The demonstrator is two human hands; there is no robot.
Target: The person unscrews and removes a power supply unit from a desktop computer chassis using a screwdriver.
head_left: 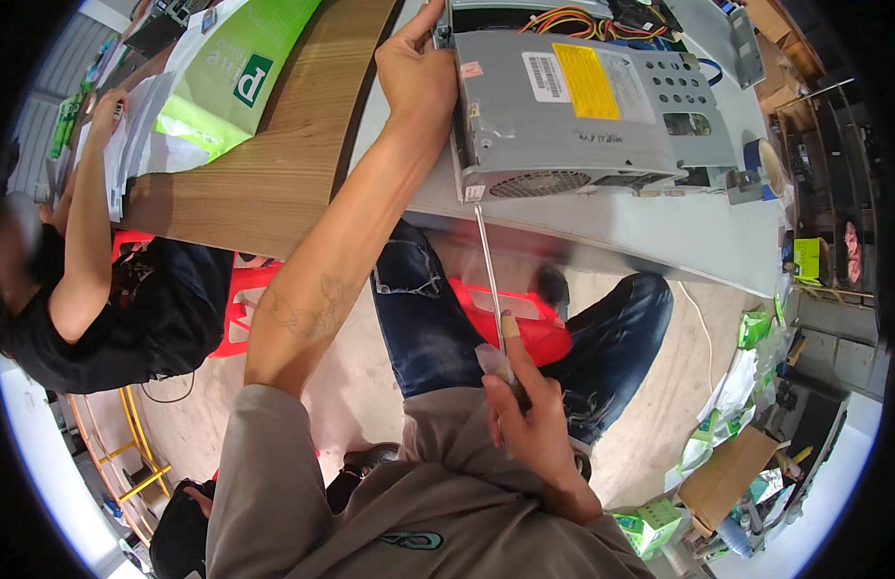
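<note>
A grey metal computer case (pixel 525 125) lies on the white tabletop, with colored cables (pixel 575 23) showing through its open far side. My left hand (pixel 419 77) is closed around the left edge of the case at its far corner; some fingertips are hidden. In my right hand (pixel 536 415) is a long-shafted screwdriver (pixel 487 256), pointing away from me. Its tip meets or nearly meets the near left corner of the case, beside the round vent grille (pixel 539 183). My fingers hide much of the handle.
Left of the white table (pixel 660 236) stands a wooden-topped table (pixel 274 183) with a green-and-white bag (pixel 225 87). A person in black (pixel 81 318) sits there handling papers. A roll of blue tape (pixel 764 169) is at the right edge. Boxes and packaging (pixel 727 478) line the floor at right.
</note>
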